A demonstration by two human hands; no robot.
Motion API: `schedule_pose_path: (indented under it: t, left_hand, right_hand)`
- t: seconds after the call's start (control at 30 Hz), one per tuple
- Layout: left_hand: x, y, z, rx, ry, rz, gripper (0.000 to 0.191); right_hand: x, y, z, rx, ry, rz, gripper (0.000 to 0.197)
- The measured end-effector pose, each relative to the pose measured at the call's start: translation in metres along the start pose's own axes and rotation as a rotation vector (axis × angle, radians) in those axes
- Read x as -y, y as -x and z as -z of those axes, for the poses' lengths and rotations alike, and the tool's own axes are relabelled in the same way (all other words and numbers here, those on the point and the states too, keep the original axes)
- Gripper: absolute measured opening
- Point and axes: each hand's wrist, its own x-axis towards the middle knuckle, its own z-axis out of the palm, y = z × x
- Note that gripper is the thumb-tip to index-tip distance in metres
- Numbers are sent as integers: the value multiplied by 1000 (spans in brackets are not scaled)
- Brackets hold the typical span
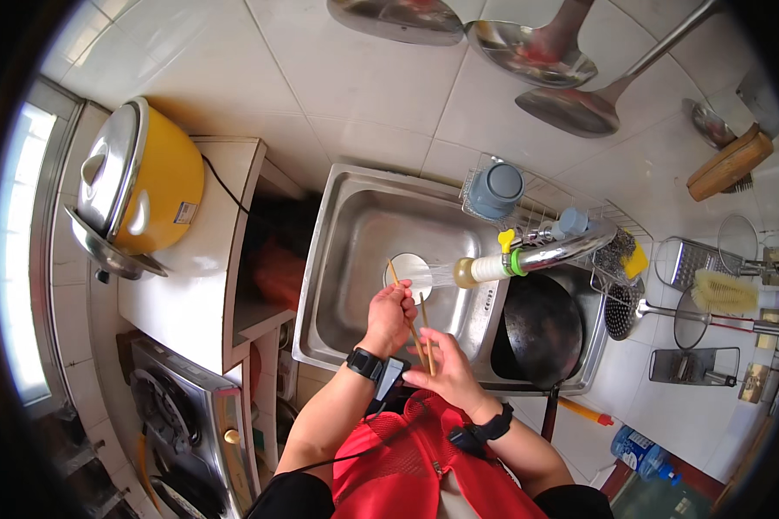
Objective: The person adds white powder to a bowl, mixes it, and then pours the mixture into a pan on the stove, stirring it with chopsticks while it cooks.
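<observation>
My left hand grips a thin wooden chopstick between thumb and fingers, over the sink's left basin. A second wooden chopstick slants down to my right hand, whose fingers hold its lower end. The lower end of the first chopstick also comes close to my right fingers. Below and beyond my left fingertips lies a round white bowl, partly covered by that hand. Water streams towards it from the faucet's pale filter nozzle.
A dark wok fills the right basin, its handle jutting towards me. Behind the faucet, a wire rack holds a blue-grey cup. Metal ladles hang overhead. At left stand a yellow rice cooker and a gas stove.
</observation>
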Motion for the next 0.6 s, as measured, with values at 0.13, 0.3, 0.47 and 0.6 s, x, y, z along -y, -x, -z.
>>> schedule_pose_path:
  t: [0.13,0.3,0.47,0.6]
  left_hand:
    - [-2,3,1,16,-1,67,17]
    - [-15,32,-37,19,-116,99,19]
    - [-18,-8,-22,130,-91,39,17]
    - [4,-1,-28,85,-87,113,18]
  right_hand:
    - [10,-11,-3,-162,-56,-206,45]
    - [-13,-17,-2,-455,302,-77,18]
    - [-16,-13,-19,-501,409,-177,24]
    - [-8,-20,-9,-518,318,-218,27]
